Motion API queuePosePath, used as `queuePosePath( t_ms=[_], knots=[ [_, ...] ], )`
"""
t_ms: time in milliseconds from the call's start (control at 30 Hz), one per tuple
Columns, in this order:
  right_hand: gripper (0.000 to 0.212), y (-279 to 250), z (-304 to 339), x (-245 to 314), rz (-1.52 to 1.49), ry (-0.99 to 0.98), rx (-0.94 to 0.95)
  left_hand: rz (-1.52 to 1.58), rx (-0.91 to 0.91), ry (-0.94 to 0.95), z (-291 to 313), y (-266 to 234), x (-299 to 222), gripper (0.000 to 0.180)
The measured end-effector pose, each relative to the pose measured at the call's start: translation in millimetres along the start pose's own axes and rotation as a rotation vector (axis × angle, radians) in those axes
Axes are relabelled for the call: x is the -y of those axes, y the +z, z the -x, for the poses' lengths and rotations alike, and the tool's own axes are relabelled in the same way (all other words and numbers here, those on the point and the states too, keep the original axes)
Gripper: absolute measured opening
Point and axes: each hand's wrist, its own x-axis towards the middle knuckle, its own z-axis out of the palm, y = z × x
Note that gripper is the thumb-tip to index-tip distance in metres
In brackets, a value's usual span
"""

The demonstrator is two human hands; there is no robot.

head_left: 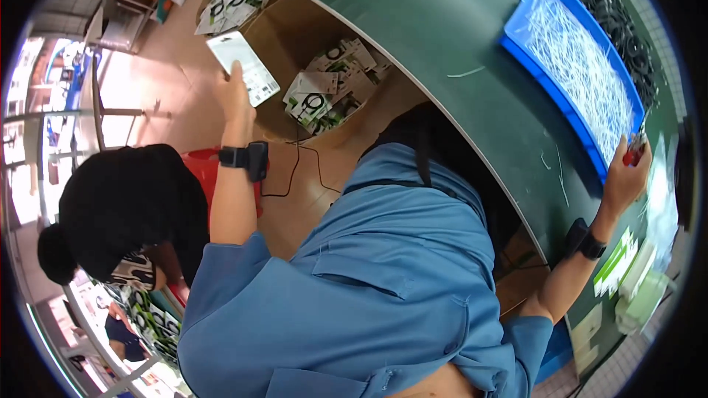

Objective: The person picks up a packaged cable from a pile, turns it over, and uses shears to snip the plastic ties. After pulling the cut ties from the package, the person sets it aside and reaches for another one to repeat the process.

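Where my view bends away at its left rim, I have a person in black (pixel 136 199) leaning forward, with green-and-white packets (pixel 155 317) heaped just beyond them. Something red (pixel 205 163) shows past that person's back.

Next comes the left hand (pixel 236 98), raised well clear of the table, and I read it as closed on a flat white card (pixel 253 63): the thumb lies across the face near one long edge, the fingers mostly hidden beneath. Behind the card I see a pile of similar packets (pixel 234 6) and, to its right, a cardboard box (pixel 291 21) holding more of them, some showing black loops.

Past the blue shirt (pixel 383 250), the green table (pixel 442 26) runs off to my right, one loose white strip (pixel 465 72) lying on it. Farther along sits a blue tray (pixel 558 94) filled with thin white strips (pixel 579 51); black cables (pixel 616 26) are massed against its far side.

At its near right corner I have the right hand (pixel 625 177), fingers curled around a red-handled tool (pixel 633 155); I cannot tell how wide that tool stands. Clear plastic (pixel 661 203) lies just right of the wrist.
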Motion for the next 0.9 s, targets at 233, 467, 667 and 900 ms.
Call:
queuePosePath(
  t_ms=[233, 467, 667, 900],
  knots=[
    [0.040, -2.2, -4.3, 10.0, -0.013, -0.034, -0.036, -0.378, 0.080, 0.183, -47.5, 25.5, 78.7, 0.039],
    [0.034, -5.1, 3.4, -3.3, -0.007, 0.020, -0.017, -0.505, 0.550, -0.070, -18.8, 99.4, 123.7, 0.064],
    [0.035, -4.6, 11.7, -4.0, 0.003, 0.009, 0.050, -1.199, 1.078, -0.215, 39.6, 43.0, 206.9, 0.070],
    [0.034, 4.3, 10.7, -6.7, -0.091, -0.002, 0.066, -0.995, 0.621, 0.025, 83.8, -24.9, 205.1, 0.035]
  ],
)
